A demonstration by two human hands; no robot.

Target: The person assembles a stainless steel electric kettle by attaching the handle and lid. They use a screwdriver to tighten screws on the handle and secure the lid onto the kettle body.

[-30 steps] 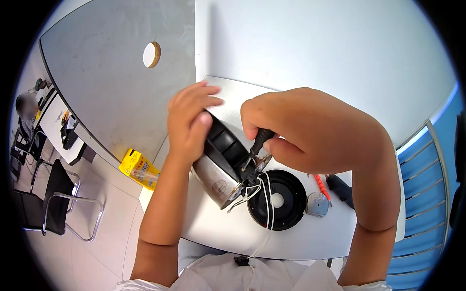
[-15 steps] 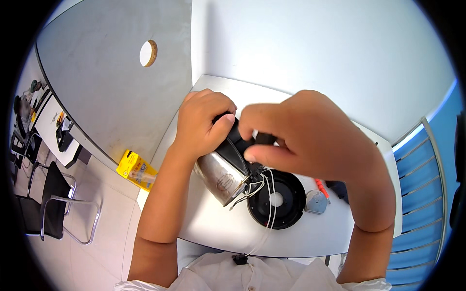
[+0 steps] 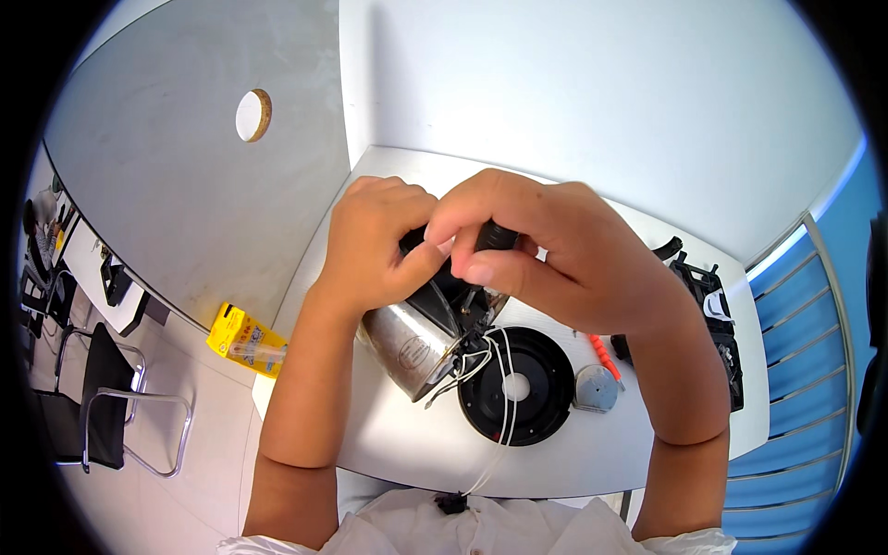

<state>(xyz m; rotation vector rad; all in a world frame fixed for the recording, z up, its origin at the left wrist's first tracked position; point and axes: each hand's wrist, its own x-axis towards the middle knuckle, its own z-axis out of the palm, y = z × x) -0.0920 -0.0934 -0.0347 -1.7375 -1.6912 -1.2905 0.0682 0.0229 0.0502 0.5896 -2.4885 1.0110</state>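
head view: your left hand [image 3: 375,245] wraps the steel kettle body [image 3: 407,338], tipped on the white counter [image 3: 407,453]. just above it, your right hand [image 3: 546,245] pinches a black tool handle [image 3: 495,234] (tip hidden). the black round base [image 3: 516,387] sits beside the kettle body.

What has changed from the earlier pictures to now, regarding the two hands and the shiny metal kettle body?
The left hand, first spread open on the shiny metal kettle body, has closed around it. The right hand has moved up and left, meeting the left, its fingers now wrapped over the black tool handle. The round black base, white wires and white table are unchanged.
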